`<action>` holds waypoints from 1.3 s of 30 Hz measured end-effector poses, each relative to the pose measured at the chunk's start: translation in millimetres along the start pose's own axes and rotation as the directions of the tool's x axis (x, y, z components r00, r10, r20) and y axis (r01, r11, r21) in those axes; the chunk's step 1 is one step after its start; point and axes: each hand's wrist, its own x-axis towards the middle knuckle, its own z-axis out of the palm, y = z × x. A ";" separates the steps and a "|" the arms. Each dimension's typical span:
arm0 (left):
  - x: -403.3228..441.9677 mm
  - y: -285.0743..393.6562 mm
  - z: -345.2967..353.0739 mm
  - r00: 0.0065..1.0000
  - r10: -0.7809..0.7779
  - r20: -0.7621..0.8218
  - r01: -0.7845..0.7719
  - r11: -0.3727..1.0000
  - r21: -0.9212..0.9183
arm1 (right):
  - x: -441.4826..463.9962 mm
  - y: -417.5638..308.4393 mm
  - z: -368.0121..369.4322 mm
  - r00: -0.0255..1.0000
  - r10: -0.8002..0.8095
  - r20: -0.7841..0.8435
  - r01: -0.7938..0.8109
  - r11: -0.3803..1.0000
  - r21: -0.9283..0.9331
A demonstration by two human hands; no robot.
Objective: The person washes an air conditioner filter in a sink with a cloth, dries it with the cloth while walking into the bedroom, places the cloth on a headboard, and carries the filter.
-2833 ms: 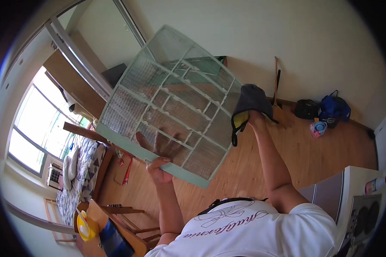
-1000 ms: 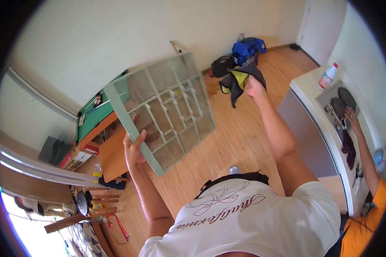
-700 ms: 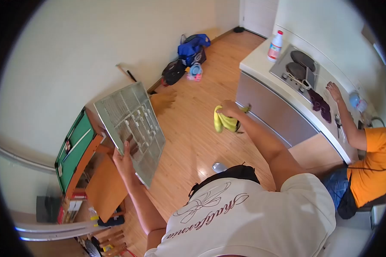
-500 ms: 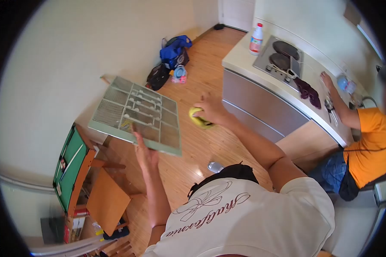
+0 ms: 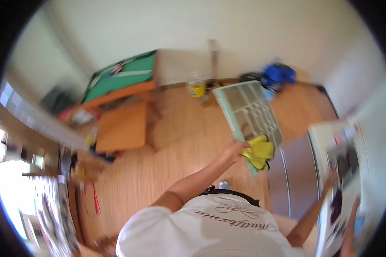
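My left hand [image 5: 236, 152] is closed round the edge of a mesh air filter panel [image 5: 255, 107], which has a pale green frame and a white lattice. A yellow cloth [image 5: 259, 152] is bunched in the same hand and hangs over the panel's lower end. Stretched out to the right, my right hand [image 5: 331, 176] is over the counter [image 5: 324, 197], beside the hob [image 5: 343, 160] and near a dark purple cloth [image 5: 336, 205]. Motion blur smears its fingers, so I cannot make out whether they hold anything.
Another person's hand [image 5: 355, 205] rests at the counter's right. A red-capped white bottle [image 5: 345, 135] stands behind the hob. To the left are a small green pool table [image 5: 128, 77] and a wooden stool [image 5: 122, 128]. A yellow-labelled jug [image 5: 196, 87] and blue bag [image 5: 278, 76] sit along the wall.
The view has swung left. The yellow cloth has passed from my right hand into my left, which still grips the filter panel. My right hand has moved to the counter.
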 end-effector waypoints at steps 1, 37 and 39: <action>-3.3 12.0 -0.9 0.992 0.119 0.048 -0.114 0.989 -0.097 | -1.0 45.8 -22.5 0.982 0.181 -0.053 -0.188 0.963 -0.194; -146.9 92.3 -68.2 0.631 0.554 -0.543 -0.706 0.700 -0.107 | 109.2 -346.1 91.3 0.979 -0.151 -0.138 0.167 0.205 0.964; -180.5 102.2 -82.4 0.582 0.553 -0.596 -0.751 0.647 -0.133 | 54.9 -432.0 99.9 0.897 -0.438 0.055 -0.072 -0.023 0.997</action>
